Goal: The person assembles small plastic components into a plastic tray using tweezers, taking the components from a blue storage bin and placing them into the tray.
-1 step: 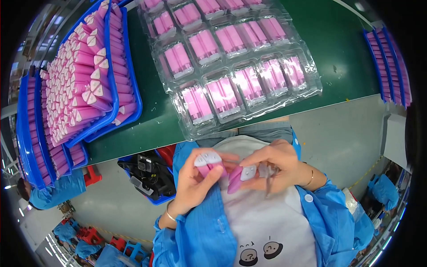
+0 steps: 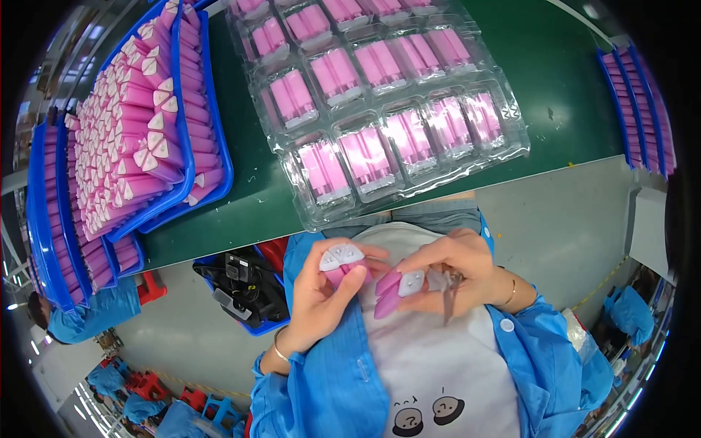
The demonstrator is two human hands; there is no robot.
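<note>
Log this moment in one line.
Left hand: holding white-ended pink pieces | Right hand: holding pink-and-white pieces | Clear tray: on green table

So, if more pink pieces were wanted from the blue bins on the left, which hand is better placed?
Probably the left hand: it is nearer those blue bins, while the right hand is farther away. Both hold pink pieces, so neither is free.

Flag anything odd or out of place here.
Pale scraps look out of place: they lie loose on the green table between the blue bin and clear tray, like stray litter. The pink pieces in the left hand and right hand show no clear damage.
</note>
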